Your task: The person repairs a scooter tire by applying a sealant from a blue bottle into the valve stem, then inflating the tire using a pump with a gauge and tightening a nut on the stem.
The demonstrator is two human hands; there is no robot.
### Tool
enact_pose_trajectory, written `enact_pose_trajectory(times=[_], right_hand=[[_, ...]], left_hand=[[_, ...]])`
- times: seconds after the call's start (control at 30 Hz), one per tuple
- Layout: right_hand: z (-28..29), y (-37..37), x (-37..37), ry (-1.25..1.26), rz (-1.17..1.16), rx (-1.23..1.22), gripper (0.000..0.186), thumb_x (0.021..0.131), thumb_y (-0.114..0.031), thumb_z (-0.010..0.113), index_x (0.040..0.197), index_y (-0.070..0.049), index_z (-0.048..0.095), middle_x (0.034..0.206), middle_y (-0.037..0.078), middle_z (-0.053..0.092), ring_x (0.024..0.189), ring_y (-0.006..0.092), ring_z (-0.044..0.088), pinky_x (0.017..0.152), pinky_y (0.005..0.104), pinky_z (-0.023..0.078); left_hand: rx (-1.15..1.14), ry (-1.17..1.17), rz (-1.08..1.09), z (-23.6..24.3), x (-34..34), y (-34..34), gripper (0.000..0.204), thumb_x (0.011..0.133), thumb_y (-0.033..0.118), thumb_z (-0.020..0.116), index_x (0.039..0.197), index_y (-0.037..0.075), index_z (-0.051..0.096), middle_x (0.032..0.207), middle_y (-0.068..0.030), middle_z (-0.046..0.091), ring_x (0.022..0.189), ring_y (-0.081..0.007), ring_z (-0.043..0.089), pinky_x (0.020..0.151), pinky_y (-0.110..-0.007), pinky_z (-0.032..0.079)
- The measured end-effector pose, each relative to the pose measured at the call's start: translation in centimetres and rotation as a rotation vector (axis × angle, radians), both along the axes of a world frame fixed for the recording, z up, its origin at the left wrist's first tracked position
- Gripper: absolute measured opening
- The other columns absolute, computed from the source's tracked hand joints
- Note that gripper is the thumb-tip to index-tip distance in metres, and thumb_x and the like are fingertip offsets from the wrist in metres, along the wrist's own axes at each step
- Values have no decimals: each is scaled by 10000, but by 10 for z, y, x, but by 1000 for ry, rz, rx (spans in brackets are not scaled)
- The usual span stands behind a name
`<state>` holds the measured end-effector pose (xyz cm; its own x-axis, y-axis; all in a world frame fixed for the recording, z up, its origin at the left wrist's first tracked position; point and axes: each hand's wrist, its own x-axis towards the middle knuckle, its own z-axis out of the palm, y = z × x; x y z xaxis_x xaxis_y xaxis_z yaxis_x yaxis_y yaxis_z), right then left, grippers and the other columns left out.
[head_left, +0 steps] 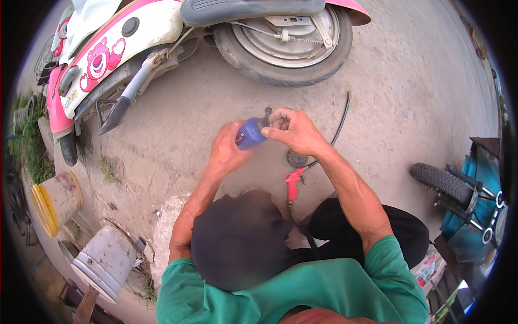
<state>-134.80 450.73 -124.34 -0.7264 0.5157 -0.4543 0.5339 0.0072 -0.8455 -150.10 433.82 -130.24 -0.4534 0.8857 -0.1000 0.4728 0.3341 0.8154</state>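
Note:
My left hand (pixel 229 146) grips a small blue plastic bottle (pixel 248 135) with a dark fitting at its top (pixel 267 112), held tilted in front of me. My right hand (pixel 288 129) is at the top of the bottle, fingers curled round that fitting with the thumb against it. Below my right hand, a dark round object with a knobbly surface (pixel 296 159) lies partly hidden beside a red air gun (pixel 293 185), which has a black hose (pixel 340 123) running up across the concrete.
A pink and white scooter (pixel 145 43) stands ahead, its wheel (pixel 283 75) nearby. Two dirty buckets (pixel 56 200) (pixel 108 256) sit at left beside weeds (pixel 32 146). At right are a knobby tyre (pixel 442 183) and teal object (pixel 458 227). My dark-clad knees (pixel 237 243) are below.

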Motion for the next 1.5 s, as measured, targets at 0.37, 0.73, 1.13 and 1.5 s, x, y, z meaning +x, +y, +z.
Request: enact_pose_trajectory(times=[0.37,0.73,1.13,1.5], right_hand=[[4,13,12,319,44,644,400,760,-307,862,1049,-60,737,1136,123,675,1119,327,616,990,444,510],[-6,10,22,-208,-32,628,479,714,-448,771,744,30,742,750,256,703,752,435,713,685,519,574],[-29,42,44,-380,-42,-243,295,770,-263,702,796,26,753,738,181,738,708,318,742,612,438,571],[22,39,84,-107,470,738,364,815,-301,700,807,61,741,801,174,753,652,304,724,665,427,587]], left_hand=[[-3,23,-82,-12,3,20,624,736,170,817,1311,58,601,1149,-178,645,1037,-342,663,896,-425,542],[-28,-76,-81,-21,40,33,587,806,159,777,1330,19,553,1122,-161,631,1005,-299,611,933,-410,491],[238,282,-349,-33,46,54,546,754,73,739,1273,-9,590,1145,-236,604,1043,-469,592,922,-488,488],[6,-88,-419,-4,57,63,532,765,85,762,1262,3,589,1118,-215,624,1042,-407,617,925,-452,491]])
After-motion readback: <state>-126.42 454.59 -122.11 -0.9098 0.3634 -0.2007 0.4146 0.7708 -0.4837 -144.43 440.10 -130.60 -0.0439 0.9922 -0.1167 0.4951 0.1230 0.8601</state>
